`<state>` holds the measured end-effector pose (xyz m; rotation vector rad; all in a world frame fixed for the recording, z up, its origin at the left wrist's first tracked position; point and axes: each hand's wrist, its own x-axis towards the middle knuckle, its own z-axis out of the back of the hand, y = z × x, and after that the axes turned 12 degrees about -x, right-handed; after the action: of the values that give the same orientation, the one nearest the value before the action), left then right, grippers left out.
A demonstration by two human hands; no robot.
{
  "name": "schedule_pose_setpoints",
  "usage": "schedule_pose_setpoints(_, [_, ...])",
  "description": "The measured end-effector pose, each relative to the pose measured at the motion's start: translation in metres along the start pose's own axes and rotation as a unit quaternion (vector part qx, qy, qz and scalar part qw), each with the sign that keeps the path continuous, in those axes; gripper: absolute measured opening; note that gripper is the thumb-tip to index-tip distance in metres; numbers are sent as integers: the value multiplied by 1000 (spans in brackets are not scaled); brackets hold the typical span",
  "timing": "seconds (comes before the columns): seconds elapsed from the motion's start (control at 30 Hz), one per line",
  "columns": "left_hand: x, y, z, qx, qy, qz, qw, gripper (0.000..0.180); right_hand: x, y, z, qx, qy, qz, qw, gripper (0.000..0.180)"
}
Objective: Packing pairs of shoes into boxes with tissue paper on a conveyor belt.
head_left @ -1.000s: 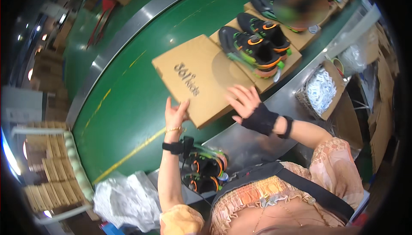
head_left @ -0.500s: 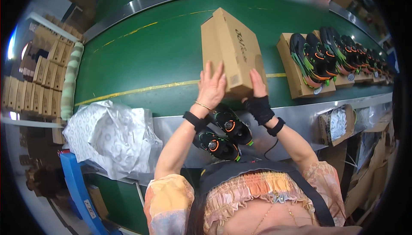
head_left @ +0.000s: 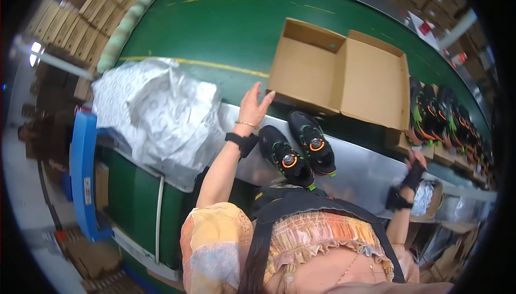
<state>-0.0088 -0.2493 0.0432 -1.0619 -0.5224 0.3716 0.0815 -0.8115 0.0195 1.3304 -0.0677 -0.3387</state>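
Observation:
An open brown shoebox (head_left: 307, 71) lies on the green belt, its hinged lid (head_left: 373, 79) folded back to the right. The tray and the lid look bare inside. At the tray's near left corner is my left hand (head_left: 253, 106), thumb and fingers apart, the fingertips at or just beside the cardboard. Two black sneakers (head_left: 316, 146) with orange rings and green trim lie side by side on the metal ledge (head_left: 371, 151), close to my body. My right hand (head_left: 416, 162), in a dark fingerless glove, is slightly blurred, its fingers loosely apart over a small carton (head_left: 436, 200) of silvery-white packets (head_left: 424, 194).
Crumpled printed wrapping paper (head_left: 161, 111) covers the ledge at the left. Several sneakers on boxes (head_left: 443, 114) line the belt at the right. A blue frame (head_left: 85, 176) stands at lower left. Stacked shoeboxes (head_left: 70, 31) fill the far left, beside a pale green roller (head_left: 126, 28).
The shoebox has gone from closed and held in both hands to open on the belt. My right hand has moved right and nearer to the small carton. The view has turned.

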Motion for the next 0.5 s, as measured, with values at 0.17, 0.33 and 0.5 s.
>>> schedule_pose_setpoints(0.17, [-22, -4, 115, 174, -195, -120, 958, 8, 12, -103, 198, -562, -206, 61, 798, 23])
schedule_pose_setpoints(0.33, [-64, 76, 214, 425, -176, 24, 888, 32, 13, -119, 212, -560, -130, -46, 817, 24])
schedule_pose_setpoints(0.5, [-51, 82, 250, 145, -84, 230, 959, 33, 11, -116, 213, -557, -152, -59, 814, 25])
